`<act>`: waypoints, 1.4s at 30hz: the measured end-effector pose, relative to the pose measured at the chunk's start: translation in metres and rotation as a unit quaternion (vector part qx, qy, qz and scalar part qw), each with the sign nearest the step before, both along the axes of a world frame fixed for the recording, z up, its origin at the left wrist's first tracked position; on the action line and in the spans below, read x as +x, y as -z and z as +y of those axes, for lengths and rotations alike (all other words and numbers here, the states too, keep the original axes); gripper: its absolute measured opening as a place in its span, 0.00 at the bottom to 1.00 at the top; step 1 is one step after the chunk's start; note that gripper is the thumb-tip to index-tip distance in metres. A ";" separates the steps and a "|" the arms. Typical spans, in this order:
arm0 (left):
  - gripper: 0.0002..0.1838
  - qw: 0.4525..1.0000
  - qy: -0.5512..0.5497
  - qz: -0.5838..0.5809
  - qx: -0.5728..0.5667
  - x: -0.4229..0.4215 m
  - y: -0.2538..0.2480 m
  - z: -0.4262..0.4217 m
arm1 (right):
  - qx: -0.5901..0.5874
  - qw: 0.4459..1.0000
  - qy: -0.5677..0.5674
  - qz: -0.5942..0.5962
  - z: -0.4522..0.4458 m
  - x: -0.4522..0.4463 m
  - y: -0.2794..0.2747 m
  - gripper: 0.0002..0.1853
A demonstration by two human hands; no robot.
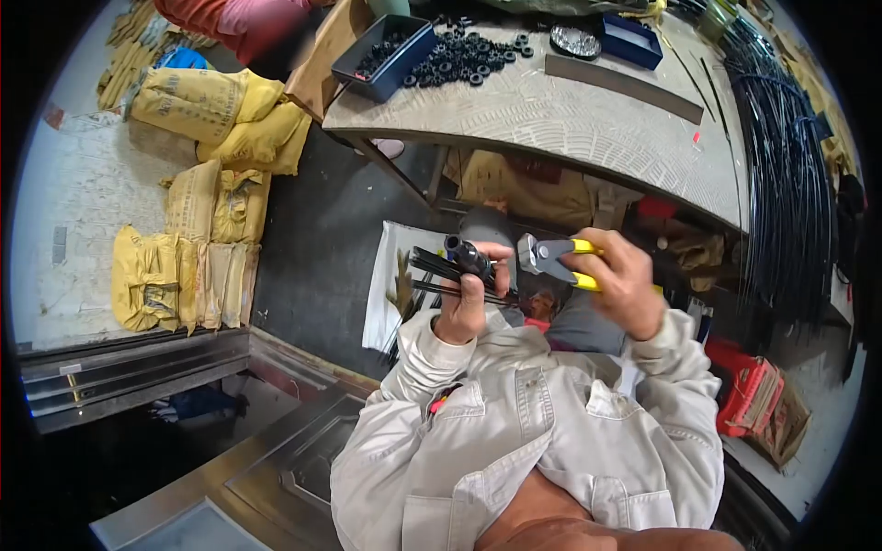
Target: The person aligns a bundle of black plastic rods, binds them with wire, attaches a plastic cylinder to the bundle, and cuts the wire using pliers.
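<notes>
My left hand [470, 303] is closed around a black tubular part [467, 254] with a round open end. Several thin black rods [434, 266] stick out leftward from the same hand; whether they join the tubular part, I cannot tell. In my right hand [625, 280] is a pair of end-cutting pliers [554, 257] with yellow handles. The pliers' head points left at the tubular part, a small gap away from it. Both hands are above my lap, in front of the workbench.
The workbench [588, 119] carries a blue bin [383, 60], a heap of small black rings [464, 55], a metal dish [575, 41] and a blue box [631, 42]. Long black rods [781, 184] hang at the right. Yellow sacks [188, 103] are stacked at left. Another person's arm [243, 32] shows at top left.
</notes>
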State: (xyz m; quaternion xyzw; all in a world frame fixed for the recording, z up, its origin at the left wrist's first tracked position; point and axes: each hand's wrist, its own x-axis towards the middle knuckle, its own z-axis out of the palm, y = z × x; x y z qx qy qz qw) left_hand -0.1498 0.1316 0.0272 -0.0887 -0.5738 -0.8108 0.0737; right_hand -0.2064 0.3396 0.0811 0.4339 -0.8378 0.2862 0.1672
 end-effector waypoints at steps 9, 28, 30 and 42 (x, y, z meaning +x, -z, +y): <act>0.32 0.998 0.022 -0.002 -0.062 0.002 -0.006 0.012 | 0.177 0.982 -0.037 0.055 0.028 -0.002 -0.016 0.14; 0.35 0.997 0.045 -0.026 -0.049 0.004 -0.012 0.018 | 0.351 0.930 -0.011 0.108 0.027 -0.003 -0.061 0.14; 0.37 0.995 0.007 -0.028 -0.096 0.006 -0.010 0.019 | 0.365 0.929 -0.045 0.042 0.028 -0.004 -0.055 0.12; 0.38 0.990 0.133 -0.036 -0.041 -0.003 -0.011 0.002 | 0.163 0.805 -0.225 -0.524 0.038 -0.027 -0.053 0.16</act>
